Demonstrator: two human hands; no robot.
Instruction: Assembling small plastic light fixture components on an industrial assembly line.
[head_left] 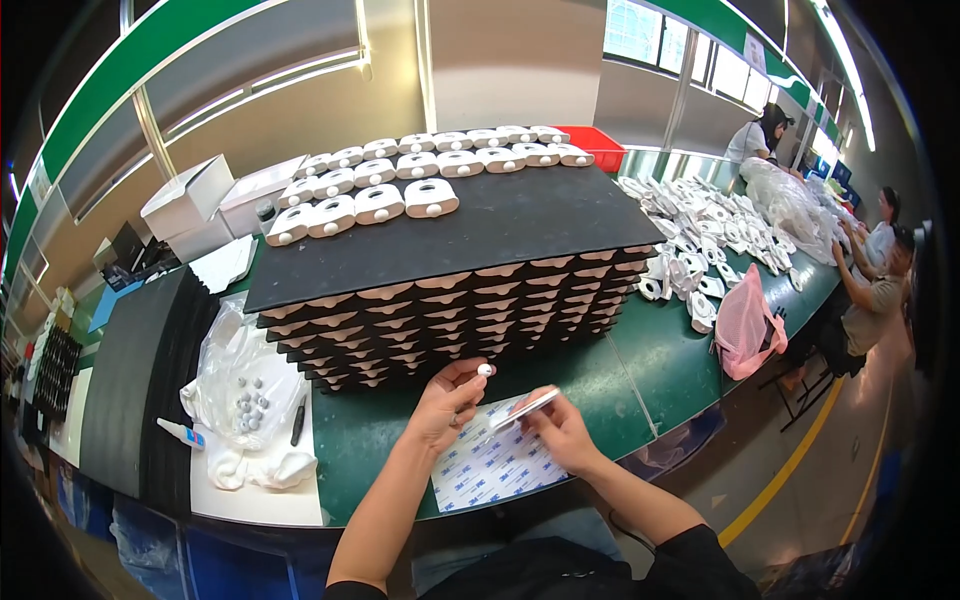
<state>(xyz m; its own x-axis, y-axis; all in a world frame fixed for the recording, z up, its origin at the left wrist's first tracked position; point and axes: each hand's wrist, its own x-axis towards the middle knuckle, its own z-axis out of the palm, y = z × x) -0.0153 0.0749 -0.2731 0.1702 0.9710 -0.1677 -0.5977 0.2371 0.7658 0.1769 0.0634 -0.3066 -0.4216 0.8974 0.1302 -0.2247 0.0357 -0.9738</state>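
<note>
My left hand (447, 402) pinches a small white ball-shaped part (485, 370) between thumb and fingertips, just in front of a tall stack of black foam sheets (470, 310). My right hand (560, 430) grips metal tweezers (527, 408) that point left toward the ball. Under both hands lies a white sheet of small adhesive stickers (495, 468) on the green table (640, 370). On top of the stack sit rows of white plastic housings (400, 180).
A clear bag of small grey-white balls (245, 400), a glue tube (180, 432) and a dark pen (298, 420) lie to the left. Loose white housings (700, 240) and a pink bag (748, 330) sit to the right, where other people sit.
</note>
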